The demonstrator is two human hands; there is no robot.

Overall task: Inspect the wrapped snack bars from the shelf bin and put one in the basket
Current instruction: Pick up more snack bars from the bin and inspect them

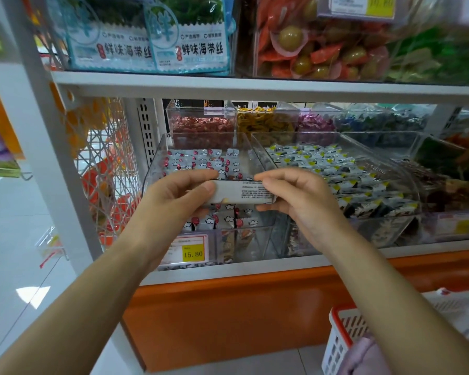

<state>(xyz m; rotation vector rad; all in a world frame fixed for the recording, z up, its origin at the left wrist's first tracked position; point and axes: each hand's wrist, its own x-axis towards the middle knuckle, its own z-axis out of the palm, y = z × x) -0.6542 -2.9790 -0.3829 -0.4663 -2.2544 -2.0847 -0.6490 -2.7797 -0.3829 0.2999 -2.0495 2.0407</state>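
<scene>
I have one white wrapped snack bar (241, 192) held up in front of the clear plastic shelf bin (155, 161). My left hand (173, 196) pinches one end and my right hand (298, 201) the other, with the fine print facing me. Picking looks done and inspection, I judge, is in hand. Dropping it into the white, red-rimmed basket (341, 328), low to my right, is left to do.

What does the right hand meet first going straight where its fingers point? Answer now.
The fingers of the right hand point left along the white wrapped snack bar it pinches; going on, it would likely meet the left hand gripping the bar's other end.
</scene>
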